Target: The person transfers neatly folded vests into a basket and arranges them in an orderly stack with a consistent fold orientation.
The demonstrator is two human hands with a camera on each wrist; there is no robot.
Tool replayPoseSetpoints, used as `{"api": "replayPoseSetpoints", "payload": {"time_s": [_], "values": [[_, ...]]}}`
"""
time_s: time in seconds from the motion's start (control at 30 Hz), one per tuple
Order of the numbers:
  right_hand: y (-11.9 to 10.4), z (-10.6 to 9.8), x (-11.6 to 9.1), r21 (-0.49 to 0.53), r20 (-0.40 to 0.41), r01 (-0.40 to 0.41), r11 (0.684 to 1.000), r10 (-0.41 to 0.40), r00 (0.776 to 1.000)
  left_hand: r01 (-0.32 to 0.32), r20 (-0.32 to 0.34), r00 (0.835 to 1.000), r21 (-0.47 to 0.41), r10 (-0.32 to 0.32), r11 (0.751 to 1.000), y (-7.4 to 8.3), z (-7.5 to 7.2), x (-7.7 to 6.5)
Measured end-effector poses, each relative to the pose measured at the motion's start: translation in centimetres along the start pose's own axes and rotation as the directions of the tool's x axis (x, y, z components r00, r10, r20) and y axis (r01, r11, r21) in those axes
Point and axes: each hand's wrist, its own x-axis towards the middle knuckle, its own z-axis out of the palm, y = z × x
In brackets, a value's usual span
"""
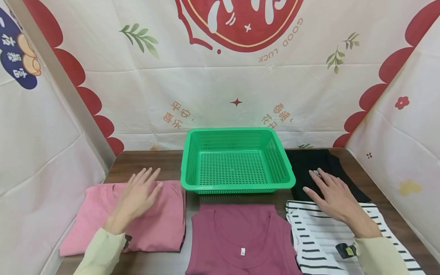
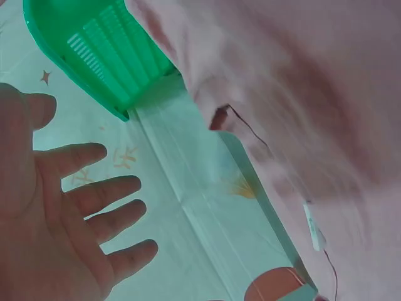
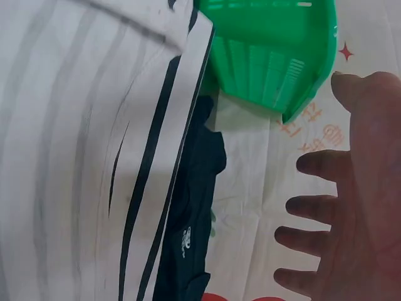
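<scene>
My left hand, fingers straight and spread, is over a folded pink shirt at the left of the table. In the left wrist view that hand shows its bare palm, apart from the pink cloth. On the right side my right hand stretches over a black folded garment with a small white print and a black-and-white striped garment. The right wrist view shows the hand holding nothing. Between the hands lies a maroon sleeveless top with a white neck label.
A green plastic basket with perforated walls stands at the back centre of the brown wooden table, with nothing in it. A printed white cloth hangs behind the table, and white cloth sides flank it.
</scene>
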Motion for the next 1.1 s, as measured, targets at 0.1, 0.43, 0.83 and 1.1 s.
{"api": "replayPoseSetpoints", "payload": {"time_s": [0.1,0.43,0.83,1.1], "values": [[-0.5,-0.1,-0.2,-0.017,0.003,0.003,1.0,-0.003,1.0,-0.018,-0.012,1.0,-0.021,0.018,1.0,0.5,0.0,-0.1],[-2.2,-0.4,-0.8,0.045,0.069,-0.004,0.999,0.001,0.998,-0.096,-0.065,0.994,-0.103,0.089,0.99,2.3,0.4,-0.5],[-3.8,0.2,-1.2,0.136,0.137,0.006,0.991,-0.025,0.99,-0.226,-0.135,0.97,-0.184,0.203,0.957,5.2,1.9,-0.5],[-5.1,1.5,-1.2,0.207,0.146,0.065,0.976,-0.096,0.985,-0.215,-0.095,0.976,-0.318,0.194,0.924,7.2,2.7,-0.4]]}}
